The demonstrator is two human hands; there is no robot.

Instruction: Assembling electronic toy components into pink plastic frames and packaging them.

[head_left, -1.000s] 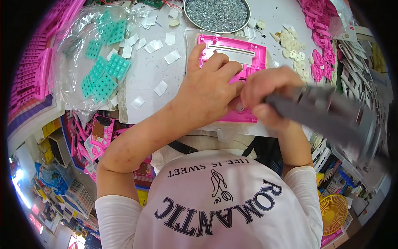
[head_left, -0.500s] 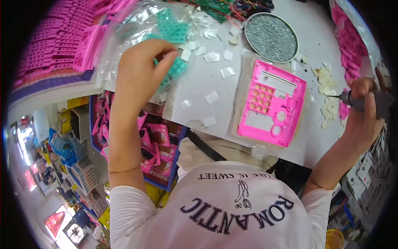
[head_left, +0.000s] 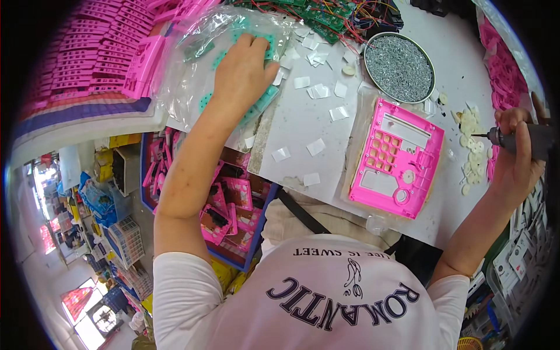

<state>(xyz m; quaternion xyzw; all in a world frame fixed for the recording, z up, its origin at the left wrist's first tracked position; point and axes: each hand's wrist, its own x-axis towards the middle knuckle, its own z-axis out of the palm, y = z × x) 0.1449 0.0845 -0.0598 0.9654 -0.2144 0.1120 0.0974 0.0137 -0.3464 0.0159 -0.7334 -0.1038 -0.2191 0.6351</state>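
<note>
- Scuffed white bench (head_left: 291, 128) spread beneath both hands, which were well apart from each other.
- Teal keypads (head_left: 259, 105) lay at the bench's left side, among the folds of a clear bag (head_left: 178, 96).
- Over them curled the left hand (head_left: 242, 73), fingers bent; whether it gripped one could not be told.
- At the far right, the right hand (head_left: 516, 166) was wrapped round a dark driver (head_left: 536, 140), its bit pointing left.
- Between the hands sat a pink case (head_left: 423, 169), open side up, on a pale pad (head_left: 356, 151).
- Loose white squares (head_left: 315, 147) dotted the bench left of the case.
- Just beyond the case stood a round dish (head_left: 399, 67) full of screws; pale discs (head_left: 475, 153) lay near the bit.
- Farther out were green boards (head_left: 332, 17) with wires, stacked pink panels (head_left: 87, 46) and a blue crate (head_left: 261, 224) of pink units (head_left: 238, 192).
</note>
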